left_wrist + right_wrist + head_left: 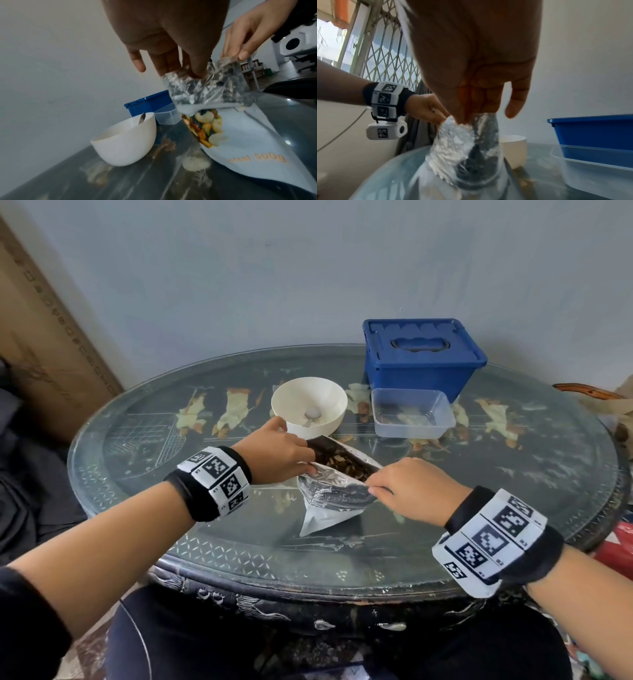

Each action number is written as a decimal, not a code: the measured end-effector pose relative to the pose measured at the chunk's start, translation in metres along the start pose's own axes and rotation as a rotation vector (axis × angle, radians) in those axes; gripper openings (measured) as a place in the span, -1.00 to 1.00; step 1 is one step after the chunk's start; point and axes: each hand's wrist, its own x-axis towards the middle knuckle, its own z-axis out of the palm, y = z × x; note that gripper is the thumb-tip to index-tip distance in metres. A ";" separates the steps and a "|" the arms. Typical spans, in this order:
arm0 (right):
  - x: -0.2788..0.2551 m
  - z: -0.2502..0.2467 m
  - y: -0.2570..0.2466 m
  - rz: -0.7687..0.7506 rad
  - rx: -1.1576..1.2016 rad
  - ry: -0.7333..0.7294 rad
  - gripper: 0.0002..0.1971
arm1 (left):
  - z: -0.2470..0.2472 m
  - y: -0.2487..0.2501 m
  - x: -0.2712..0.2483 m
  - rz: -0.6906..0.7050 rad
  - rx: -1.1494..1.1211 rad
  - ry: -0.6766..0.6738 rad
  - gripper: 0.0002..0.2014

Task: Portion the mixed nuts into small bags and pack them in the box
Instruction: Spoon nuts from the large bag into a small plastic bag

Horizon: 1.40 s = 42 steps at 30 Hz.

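Note:
A foil-lined bag of mixed nuts (337,491) (240,135) (464,151) stands in the middle of the table, its mouth pulled wide. Brown nuts (346,465) show inside. My left hand (279,455) (171,65) pinches the left side of the bag's rim. My right hand (407,487) (471,116) pinches the right side of the rim. A white bowl (309,405) (125,140) (513,150) with a metal spoon (312,416) in it stands just behind the bag. The blue lidded box (423,354) (149,104) (594,132) sits at the back right.
An empty clear plastic tub (412,417) (166,116) (594,173) stands in front of the blue box. The round glass-topped table (239,546) runs up to a pale wall. A cardboard carton (44,337) leans at the left.

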 end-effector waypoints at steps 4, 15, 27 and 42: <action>0.011 -0.009 -0.008 -0.105 -0.105 -0.031 -0.77 | -0.018 0.017 0.008 0.065 -0.096 -0.060 -0.52; 0.011 -0.023 -0.015 -0.058 -0.140 -0.134 -0.89 | -0.017 0.022 0.016 0.132 -0.210 -0.220 -0.75; 0.034 -0.034 -0.002 -0.261 -0.507 -0.120 -0.71 | -0.017 0.026 0.000 0.137 0.011 -0.399 -0.71; 0.024 -0.006 0.006 -0.169 -0.367 -0.010 -0.78 | -0.007 0.024 -0.008 0.152 0.103 -0.242 -0.94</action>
